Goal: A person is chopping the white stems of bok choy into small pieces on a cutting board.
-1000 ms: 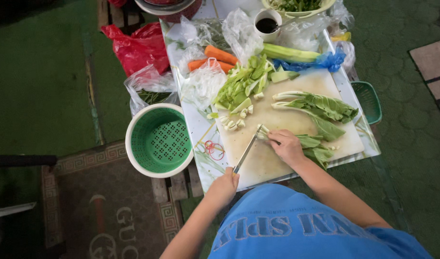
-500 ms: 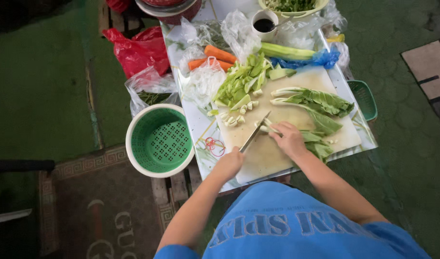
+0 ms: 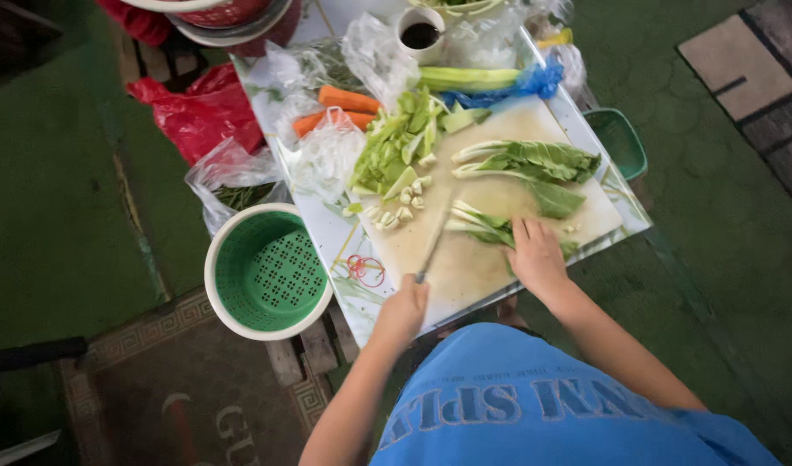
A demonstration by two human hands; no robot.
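Green floor, low counter [image 3: 327, 242] with cutting board [image 3: 465, 267] | left hand [image 3: 404, 311] fisted around knife [image 3: 435, 246] | right hand [image 3: 534, 255] spread flat, pressing bok choy stalk [image 3: 482, 226] | green colander [image 3: 271, 272] beside counter

Knife [image 3: 436, 237] blade motion-blurred

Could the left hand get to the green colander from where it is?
Probably yes. The left hand, gripping the knife, sits right beside the green colander; nothing lies between them, but it would need to free its grip first.
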